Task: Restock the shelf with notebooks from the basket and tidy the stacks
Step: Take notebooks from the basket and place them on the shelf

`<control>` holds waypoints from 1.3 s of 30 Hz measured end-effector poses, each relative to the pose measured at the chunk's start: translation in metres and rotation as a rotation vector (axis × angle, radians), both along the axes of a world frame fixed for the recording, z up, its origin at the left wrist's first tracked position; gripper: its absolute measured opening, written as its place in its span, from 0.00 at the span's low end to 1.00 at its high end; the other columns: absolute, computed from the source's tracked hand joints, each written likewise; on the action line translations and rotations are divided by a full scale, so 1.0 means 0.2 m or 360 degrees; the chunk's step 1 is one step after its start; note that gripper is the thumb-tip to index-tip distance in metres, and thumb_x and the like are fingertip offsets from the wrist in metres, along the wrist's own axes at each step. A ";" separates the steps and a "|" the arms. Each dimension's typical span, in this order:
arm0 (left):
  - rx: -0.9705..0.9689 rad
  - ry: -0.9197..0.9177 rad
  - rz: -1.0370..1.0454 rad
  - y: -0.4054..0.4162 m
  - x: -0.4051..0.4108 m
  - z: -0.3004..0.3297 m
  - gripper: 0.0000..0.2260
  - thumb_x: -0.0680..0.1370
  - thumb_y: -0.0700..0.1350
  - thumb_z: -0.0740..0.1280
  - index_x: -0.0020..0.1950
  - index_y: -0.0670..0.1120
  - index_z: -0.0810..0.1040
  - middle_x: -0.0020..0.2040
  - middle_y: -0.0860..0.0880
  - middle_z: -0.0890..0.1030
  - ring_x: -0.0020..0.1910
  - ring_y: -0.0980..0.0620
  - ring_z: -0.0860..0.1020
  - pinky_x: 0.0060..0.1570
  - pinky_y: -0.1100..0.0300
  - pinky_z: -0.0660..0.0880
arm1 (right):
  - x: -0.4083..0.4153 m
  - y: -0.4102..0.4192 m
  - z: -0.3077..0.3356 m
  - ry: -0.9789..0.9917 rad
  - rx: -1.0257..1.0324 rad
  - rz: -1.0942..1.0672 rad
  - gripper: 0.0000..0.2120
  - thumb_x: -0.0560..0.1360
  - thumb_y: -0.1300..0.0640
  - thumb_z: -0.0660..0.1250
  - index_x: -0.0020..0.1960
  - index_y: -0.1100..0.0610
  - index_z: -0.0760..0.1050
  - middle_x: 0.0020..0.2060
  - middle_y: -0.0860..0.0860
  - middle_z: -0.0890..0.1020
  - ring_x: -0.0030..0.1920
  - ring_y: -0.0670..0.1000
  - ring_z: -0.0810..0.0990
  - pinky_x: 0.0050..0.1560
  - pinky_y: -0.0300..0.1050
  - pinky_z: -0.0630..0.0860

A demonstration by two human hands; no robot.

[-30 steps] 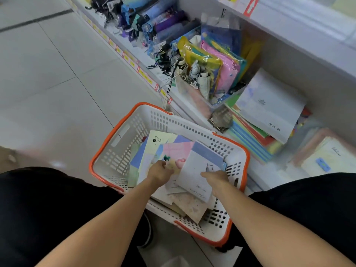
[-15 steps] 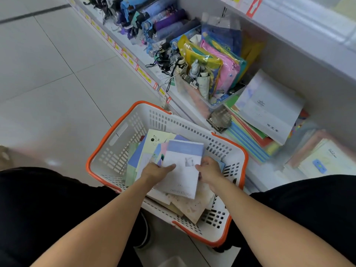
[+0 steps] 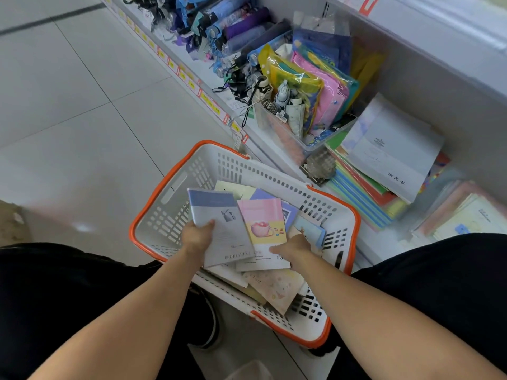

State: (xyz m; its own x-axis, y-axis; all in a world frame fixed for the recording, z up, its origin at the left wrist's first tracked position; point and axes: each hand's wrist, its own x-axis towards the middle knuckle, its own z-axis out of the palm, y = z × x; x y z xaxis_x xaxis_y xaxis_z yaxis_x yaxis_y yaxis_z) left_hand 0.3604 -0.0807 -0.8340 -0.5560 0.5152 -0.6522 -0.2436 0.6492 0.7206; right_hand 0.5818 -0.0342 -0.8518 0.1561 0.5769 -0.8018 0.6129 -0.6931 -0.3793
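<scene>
Fingers [image 3: 211, 224] half-hidden behind notebook [image 3: 222, 229]

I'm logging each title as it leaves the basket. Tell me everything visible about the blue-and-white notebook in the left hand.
The blue-and-white notebook is a thin softcover with a muted blue band across the top and a pale grey-white cover below, bearing a small dark illustration, a script line and the printed word PHOTO-STUDIO near the bottom. It looks flat and undamaged. The left hand grips its left edge, thumb on the cover, holding it tilted over the basket. Its right edge overlaps the pink-and-yellow notebook.
</scene>
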 end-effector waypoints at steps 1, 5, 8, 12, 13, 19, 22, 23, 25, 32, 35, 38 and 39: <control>0.0007 0.0003 0.0009 0.00 0.00 0.00 0.11 0.78 0.43 0.69 0.58 0.41 0.77 0.46 0.44 0.80 0.43 0.42 0.79 0.38 0.53 0.76 | 0.00 -0.01 -0.01 0.0011 -0.0004 0.0011 0.13 0.70 0.55 0.78 0.45 0.60 0.76 0.43 0.55 0.81 0.34 0.48 0.77 0.40 0.46 0.78; 0.0017 0.0155 -0.0009 0.02 0.03 0.02 0.05 0.79 0.44 0.67 0.54 0.47 0.76 0.41 0.49 0.79 0.42 0.44 0.79 0.34 0.57 0.75 | 0.02 0.05 0.10 0.0269 -0.0154 -0.0093 0.06 0.76 0.63 0.71 0.52 0.62 0.77 0.52 0.58 0.82 0.49 0.57 0.80 0.37 0.50 0.81; -0.0020 0.0506 -0.0027 0.05 0.04 0.07 0.09 0.80 0.44 0.63 0.58 0.46 0.77 0.47 0.45 0.80 0.44 0.44 0.77 0.40 0.53 0.74 | 0.04 0.16 0.30 0.0249 -0.0056 0.0110 0.03 0.78 0.64 0.65 0.47 0.59 0.77 0.51 0.58 0.82 0.46 0.57 0.82 0.37 0.53 0.83; -0.0029 0.0761 -0.0045 0.09 0.03 0.15 0.11 0.80 0.46 0.61 0.60 0.45 0.77 0.51 0.42 0.82 0.48 0.40 0.79 0.48 0.48 0.79 | 0.06 0.26 0.66 0.0288 0.0242 0.0497 0.06 0.81 0.61 0.61 0.55 0.54 0.75 0.43 0.56 0.82 0.31 0.57 0.84 0.27 0.47 0.82; 0.0001 0.0765 -0.0052 0.09 0.03 0.16 0.12 0.80 0.46 0.61 0.61 0.44 0.77 0.52 0.42 0.82 0.49 0.39 0.79 0.49 0.47 0.79 | 0.08 0.28 0.74 0.0347 0.0345 0.0568 0.07 0.82 0.59 0.60 0.58 0.52 0.74 0.43 0.57 0.83 0.28 0.56 0.83 0.24 0.42 0.78; 0.0479 -0.0084 0.0063 0.16 0.03 0.37 0.10 0.80 0.45 0.65 0.58 0.44 0.79 0.52 0.44 0.83 0.53 0.39 0.81 0.43 0.52 0.78 | 0.07 0.29 0.93 0.1039 0.0629 0.0276 0.10 0.82 0.56 0.61 0.59 0.58 0.77 0.39 0.57 0.84 0.25 0.51 0.78 0.23 0.40 0.74; 0.0635 -0.0923 -0.0206 0.19 0.02 0.56 0.23 0.79 0.60 0.61 0.65 0.46 0.78 0.59 0.41 0.82 0.55 0.39 0.82 0.48 0.44 0.80 | -0.01 0.24 0.89 0.0953 0.0704 0.0211 0.09 0.82 0.56 0.62 0.57 0.58 0.78 0.38 0.56 0.84 0.29 0.52 0.77 0.25 0.39 0.74; 0.0694 -0.0980 -0.0318 0.20 0.03 0.62 0.24 0.77 0.63 0.63 0.64 0.48 0.79 0.59 0.41 0.82 0.55 0.39 0.82 0.48 0.42 0.80 | -0.03 0.23 0.88 0.0882 0.0790 0.0227 0.10 0.81 0.55 0.64 0.55 0.60 0.79 0.39 0.58 0.84 0.32 0.53 0.78 0.28 0.41 0.74; 0.0847 -0.0846 -0.0464 0.24 0.04 0.72 0.18 0.74 0.55 0.71 0.60 0.48 0.81 0.59 0.39 0.82 0.56 0.37 0.81 0.51 0.40 0.79 | -0.05 0.24 0.90 0.0781 0.0968 0.0284 0.10 0.79 0.54 0.67 0.50 0.63 0.78 0.40 0.62 0.81 0.37 0.52 0.77 0.35 0.44 0.72; 0.1093 -0.0540 -0.0683 0.48 0.08 1.15 0.14 0.77 0.34 0.66 0.62 0.43 0.78 0.55 0.42 0.84 0.52 0.42 0.83 0.45 0.51 0.81 | -0.01 0.34 1.27 0.1385 0.0729 -0.0049 0.13 0.80 0.51 0.65 0.64 0.47 0.72 0.56 0.52 0.83 0.49 0.56 0.85 0.34 0.49 0.81; 0.1192 -0.0479 -0.0762 0.63 0.11 1.39 0.17 0.75 0.32 0.68 0.63 0.44 0.75 0.53 0.42 0.84 0.50 0.41 0.84 0.43 0.50 0.81 | 0.03 0.40 1.51 0.1582 0.0795 0.0065 0.12 0.82 0.50 0.61 0.64 0.46 0.74 0.54 0.54 0.85 0.43 0.57 0.86 0.29 0.46 0.80; 0.1287 -0.0418 -0.0870 0.80 0.17 1.69 0.15 0.74 0.33 0.69 0.59 0.44 0.76 0.50 0.43 0.85 0.43 0.45 0.85 0.35 0.56 0.80 | 0.05 0.50 1.75 0.1840 0.0955 -0.0191 0.11 0.82 0.59 0.60 0.63 0.55 0.75 0.50 0.57 0.86 0.38 0.55 0.85 0.28 0.44 0.79; 0.1292 -0.0403 -0.0900 0.87 0.19 1.78 0.13 0.75 0.35 0.69 0.59 0.44 0.77 0.49 0.43 0.86 0.42 0.46 0.85 0.34 0.58 0.80 | 0.05 0.55 1.83 0.1916 0.0978 -0.0291 0.11 0.82 0.61 0.60 0.62 0.58 0.75 0.49 0.58 0.86 0.38 0.55 0.86 0.28 0.44 0.80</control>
State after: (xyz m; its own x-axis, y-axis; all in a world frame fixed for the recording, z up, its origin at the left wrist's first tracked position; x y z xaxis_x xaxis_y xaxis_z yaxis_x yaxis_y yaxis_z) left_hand 0.3987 0.0926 -0.4779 0.0114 0.9985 -0.0538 -0.2595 0.0549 0.9642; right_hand 0.5916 0.0764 -0.4859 -0.3387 0.9334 -0.1183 -0.3949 -0.2552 -0.8826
